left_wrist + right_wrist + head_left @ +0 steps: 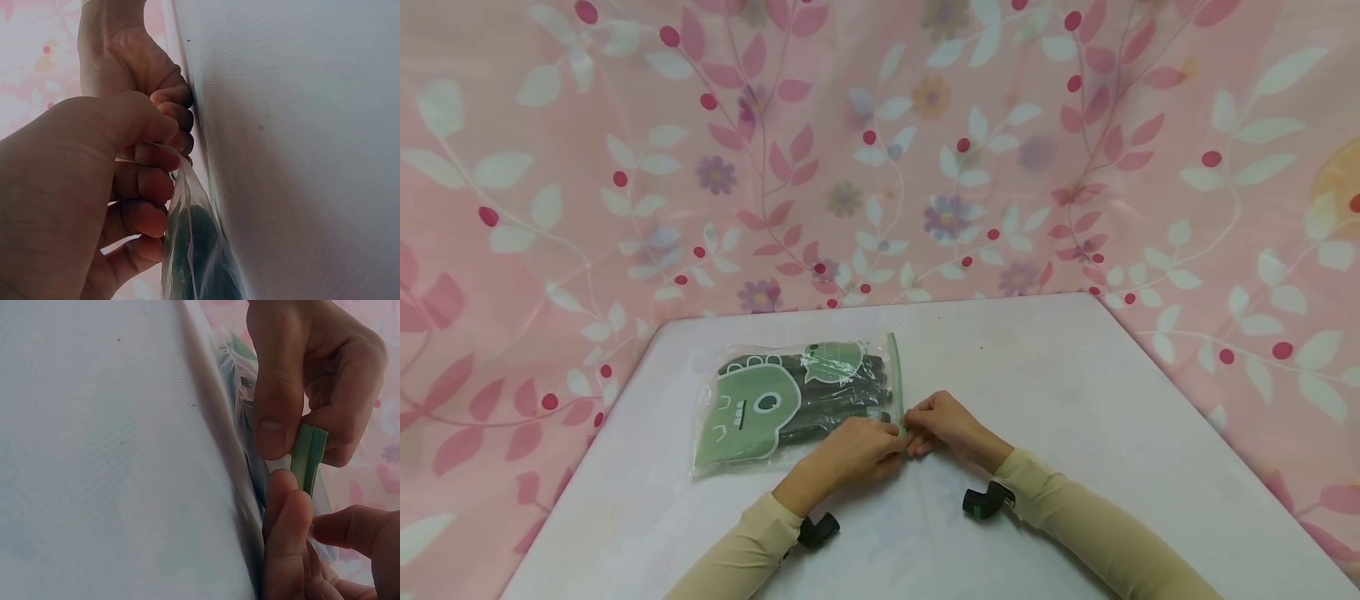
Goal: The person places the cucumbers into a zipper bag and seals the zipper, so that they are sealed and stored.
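A clear zip-lock bag (760, 408) printed with green cartoon dinosaurs lies flat on the table, with several dark items inside. Along its right side runs a green zip strip (306, 456). My left hand (861, 450) pinches the near corner of that strip between thumb and fingers; in the left wrist view, clear film (187, 181) comes out from under the left thumb. Close against it, my right hand (951, 425) pinches the same edge with thumb and fingertips. The exact spot of the right hand's hold is partly hidden by its own fingers.
A white-covered table (1075, 400) stands beneath the bag and hands. Behind it and at both sides hangs a pink floral cloth (880, 167). Each wrist carries a small black camera, such as the right one (987, 500).
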Available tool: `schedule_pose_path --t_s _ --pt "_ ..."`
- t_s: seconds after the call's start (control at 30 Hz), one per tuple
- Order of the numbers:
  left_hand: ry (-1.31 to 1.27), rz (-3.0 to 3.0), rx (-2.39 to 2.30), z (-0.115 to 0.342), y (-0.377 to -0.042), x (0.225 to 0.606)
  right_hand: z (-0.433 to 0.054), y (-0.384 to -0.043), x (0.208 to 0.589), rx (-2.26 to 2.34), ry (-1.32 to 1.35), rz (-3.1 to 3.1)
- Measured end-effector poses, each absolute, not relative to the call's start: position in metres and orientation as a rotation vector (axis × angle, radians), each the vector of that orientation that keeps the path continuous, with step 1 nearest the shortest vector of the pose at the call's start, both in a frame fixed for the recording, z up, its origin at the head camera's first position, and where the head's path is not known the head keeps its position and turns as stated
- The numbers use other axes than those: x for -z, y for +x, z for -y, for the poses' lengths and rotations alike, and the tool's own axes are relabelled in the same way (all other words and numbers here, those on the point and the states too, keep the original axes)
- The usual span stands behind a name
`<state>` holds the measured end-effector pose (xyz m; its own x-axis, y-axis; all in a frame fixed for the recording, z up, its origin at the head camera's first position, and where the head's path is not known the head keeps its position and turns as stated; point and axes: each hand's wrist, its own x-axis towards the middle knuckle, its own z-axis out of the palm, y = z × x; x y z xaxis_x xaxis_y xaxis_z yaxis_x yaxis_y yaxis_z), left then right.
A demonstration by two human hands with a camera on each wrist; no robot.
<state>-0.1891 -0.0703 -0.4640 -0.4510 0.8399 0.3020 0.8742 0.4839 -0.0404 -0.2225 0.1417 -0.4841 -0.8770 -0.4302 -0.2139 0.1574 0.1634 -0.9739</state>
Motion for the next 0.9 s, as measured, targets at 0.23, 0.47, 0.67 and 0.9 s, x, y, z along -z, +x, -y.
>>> schedule_pose_path --t_s 0.23,0.47,0.67,0.9 --pt "-1.483 2.414 0.195 0.07 -0.189 0.467 -0.141 -0.224 0.485 1.752 -0.196 -2.015" --pt "-1.477 2.397 0.233 0.071 -0.19 0.466 -0.136 -0.231 0.483 1.769 -0.195 -2.067" --pt "-1.483 2.394 0.165 0.071 -0.191 0.465 -0.135 -0.237 0.482 1.769 -0.179 -2.1" --pt "-1.471 2.383 0.144 0.071 -0.191 0.464 -0.133 -0.243 0.482 1.769 -0.156 -2.127"
